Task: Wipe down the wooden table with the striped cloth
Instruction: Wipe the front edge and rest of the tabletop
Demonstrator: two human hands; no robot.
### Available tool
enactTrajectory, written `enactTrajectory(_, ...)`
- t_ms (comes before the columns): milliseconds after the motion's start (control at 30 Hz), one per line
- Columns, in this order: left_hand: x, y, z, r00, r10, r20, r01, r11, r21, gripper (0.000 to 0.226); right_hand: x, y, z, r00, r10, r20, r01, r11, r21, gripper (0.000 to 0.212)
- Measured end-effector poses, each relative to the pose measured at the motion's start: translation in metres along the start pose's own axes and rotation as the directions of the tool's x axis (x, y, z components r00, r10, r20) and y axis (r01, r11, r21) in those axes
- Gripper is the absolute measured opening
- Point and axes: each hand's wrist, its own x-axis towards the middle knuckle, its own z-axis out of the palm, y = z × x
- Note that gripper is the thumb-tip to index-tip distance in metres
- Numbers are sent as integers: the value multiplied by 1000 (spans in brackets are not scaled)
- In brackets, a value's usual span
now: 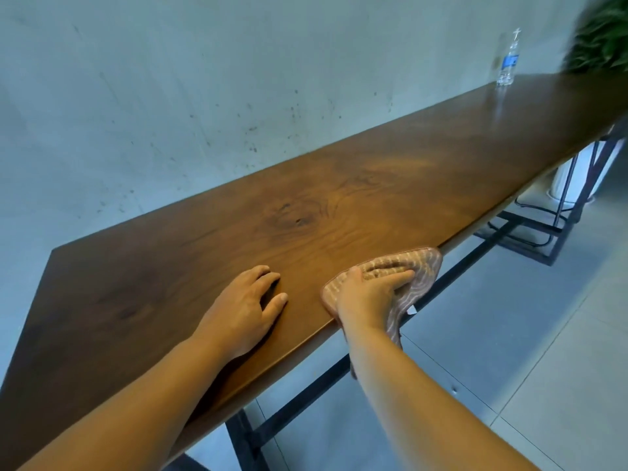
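Observation:
A long dark wooden table runs from the lower left to the upper right along a grey wall. The brown striped cloth lies at the table's near edge, partly hanging over it. My right hand presses down on the cloth with fingers spread over it, gripping it against the wood. My left hand rests flat on the bare tabletop to the left of the cloth, fingers apart, holding nothing.
A clear water bottle with a blue label stands at the table's far end, next to a green plant. Black metal table legs and a white pot sit below, on a grey tiled floor.

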Motion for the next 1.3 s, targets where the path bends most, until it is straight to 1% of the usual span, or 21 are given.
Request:
enactTrajectory(100,-15,-19,-7,999,21,46,-21,1000,1,72,34,-12,-7,994,42,-104,-37,998,51,91)
enactTrajectory(200,-27,-40,-16,996,31,85,-33,999,26,80,59,-23,-15,975,81,-206,-57,991,119,81)
enactTrajectory(267,-34,-56,-20,994,44,103,-47,999,25,83,68,-26,-15,962,104,-254,-78,991,109,80)
enactTrajectory(333,-39,-67,-19,993,69,92,-68,998,-7,82,65,-27,-13,951,112,-287,-88,992,94,80)
enactTrajectory(433,-39,-71,-14,993,115,39,-114,993,-20,80,55,-22,-1,933,121,-339,-97,991,87,82)
enactTrajectory(567,-36,-73,-12,990,143,1,-143,990,-3,69,2,-8,24,943,96,-318,-84,995,51,76)
enactTrajectory(667,-35,-74,-11,988,154,-3,-154,988,-1,68,-55,7,43,957,48,-285,-29,997,69,74)
enactTrajectory(833,-37,-74,-11,986,161,-39,-162,986,-33,65,-138,40,78,979,-20,-204,31,998,55,79)
enactTrajectory(900,-38,-77,-11,983,176,-48,-179,983,-53,61,-154,49,86,981,-40,-191,49,998,46,82)
enactTrajectory(1000,-46,-86,-15,977,211,-22,-212,974,-74,58,-156,45,86,983,-23,-183,31,998,46,80)
enactTrajectory(1100,-63,-105,-22,971,237,32,-236,970,-52,61,-139,31,74,979,19,-204,-6,998,66,78)
enactTrajectory(1200,-80,-131,-31,975,220,31,-221,975,25,64,-109,11,56,971,41,-237,-23,997,77,74)
enactTrajectory(1300,-92,-151,-35,984,178,30,-179,984,21,62,-82,-1,44,962,78,-264,-58,995,82,73)
